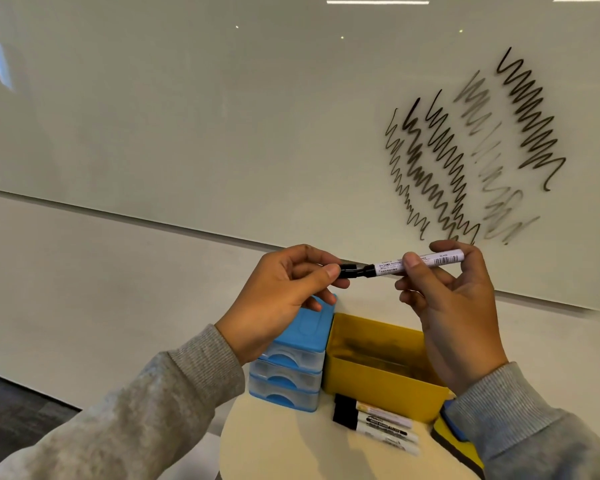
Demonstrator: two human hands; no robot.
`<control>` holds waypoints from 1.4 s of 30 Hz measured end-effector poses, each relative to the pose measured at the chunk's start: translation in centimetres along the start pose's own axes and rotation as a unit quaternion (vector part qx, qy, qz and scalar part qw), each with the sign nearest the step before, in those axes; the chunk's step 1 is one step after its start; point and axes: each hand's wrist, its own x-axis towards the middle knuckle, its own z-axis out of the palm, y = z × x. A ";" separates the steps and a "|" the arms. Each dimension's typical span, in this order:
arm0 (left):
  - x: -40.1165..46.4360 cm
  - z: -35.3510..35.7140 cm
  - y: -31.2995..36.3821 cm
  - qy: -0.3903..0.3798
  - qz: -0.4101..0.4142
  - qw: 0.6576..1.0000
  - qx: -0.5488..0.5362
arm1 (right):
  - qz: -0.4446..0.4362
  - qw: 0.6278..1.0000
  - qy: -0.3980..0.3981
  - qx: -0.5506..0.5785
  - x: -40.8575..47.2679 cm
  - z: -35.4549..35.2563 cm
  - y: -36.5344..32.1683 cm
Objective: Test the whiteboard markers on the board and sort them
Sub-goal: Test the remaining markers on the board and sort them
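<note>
Whiteboard [222,116] behind; right hand [454,306] grips marker [423,260], left hand [278,296] pinches cap [349,270].

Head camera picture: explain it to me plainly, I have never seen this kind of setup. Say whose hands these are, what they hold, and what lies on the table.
There is no machine: a person wears a camera on the head, looking down at their own hands. The right hand grips a whiteboard marker; the left hand pinches its black cap. Behind is the whiteboard with black test scribbles. On the round table stand a blue drawer unit and a yellow box, with more markers lying in front.
</note>
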 end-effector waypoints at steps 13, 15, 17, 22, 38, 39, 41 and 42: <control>-0.3 1.1 -0.8 -0.010 0.021 0.999 0.048 | 0.049 0.997 0.004 0.053 -0.5 -1.5 0.5; -0.3 1.2 -0.9 -0.010 0.021 0.999 0.044 | 0.056 0.997 -0.003 0.046 -0.7 -1.7 0.7; -0.3 1.3 -1.0 -0.010 0.018 0.999 0.036 | 0.065 0.998 -0.008 0.025 -1.0 -2.0 0.9; -0.6 1.9 -1.6 -0.014 0.007 1.000 0.024 | 0.075 0.996 -0.038 -0.042 -1.7 -3.1 1.5; -1.4 3.7 -3.4 0.005 -0.092 0.995 0.028 | 0.066 0.968 -0.160 -0.183 -2.6 -4.2 3.2; -1.4 3.8 -3.4 0.005 -0.093 0.995 0.028 | 0.064 0.966 -0.162 -0.189 -2.6 -4.1 3.2; -1.4 3.8 -3.5 0.007 -0.091 0.995 0.031 | 0.059 0.965 -0.166 -0.196 -2.7 -4.1 3.2; -1.5 3.7 -3.6 0.009 -0.089 0.995 0.035 | 0.056 0.964 -0.169 -0.198 -2.7 -4.0 3.2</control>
